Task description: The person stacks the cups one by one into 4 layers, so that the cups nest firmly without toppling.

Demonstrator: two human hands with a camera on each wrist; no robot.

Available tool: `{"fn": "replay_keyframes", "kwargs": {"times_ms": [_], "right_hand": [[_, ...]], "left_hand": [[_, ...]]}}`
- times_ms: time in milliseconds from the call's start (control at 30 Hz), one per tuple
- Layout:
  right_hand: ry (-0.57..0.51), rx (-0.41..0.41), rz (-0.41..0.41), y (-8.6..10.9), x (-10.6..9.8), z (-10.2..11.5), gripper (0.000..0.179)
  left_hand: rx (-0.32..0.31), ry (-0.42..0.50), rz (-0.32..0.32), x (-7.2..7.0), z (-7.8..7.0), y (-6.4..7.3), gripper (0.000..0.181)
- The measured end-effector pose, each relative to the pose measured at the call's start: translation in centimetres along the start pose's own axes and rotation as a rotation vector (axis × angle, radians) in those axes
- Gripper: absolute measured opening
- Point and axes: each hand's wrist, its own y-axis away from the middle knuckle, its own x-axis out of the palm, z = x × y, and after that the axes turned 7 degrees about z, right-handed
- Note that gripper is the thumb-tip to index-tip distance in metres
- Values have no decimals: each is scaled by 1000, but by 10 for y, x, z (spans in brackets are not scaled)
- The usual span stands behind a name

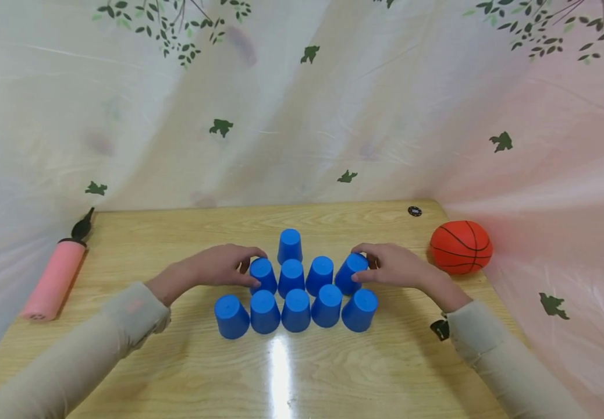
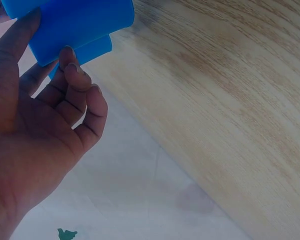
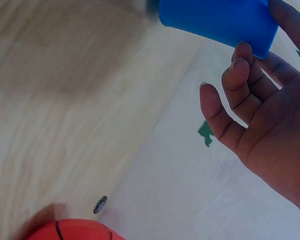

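- Grasping a blue cup with the left hand, just to its right.
- Grasping another cup with the right hand, just to its left, at the other end of the same row.
- Only in the head view: a pink pump, far left.
- In the head and right wrist views, not the left: a red ball.

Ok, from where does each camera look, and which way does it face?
Head: worn on the head, facing forward and down at blue cups; left hand, right hand and sleeves show.
Left wrist: worn there, facing one held cup and the table; the left hand shows.
Right wrist: worn there, facing another held cup, red ball at bottom edge; the right hand shows.
Head and right wrist views share the red ball.
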Motion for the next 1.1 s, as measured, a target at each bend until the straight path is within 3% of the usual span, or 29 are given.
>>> {"fn": "replay_keyframes", "kwargs": {"times_ms": [567,1100], "right_hand": [[53,4,-22,-20,-37,16,57],[49,53,14,-53,-50,24,61]], "left_hand": [[2,7,2,0,1,0,57],[16,15,2,0,1,0,54]]}}
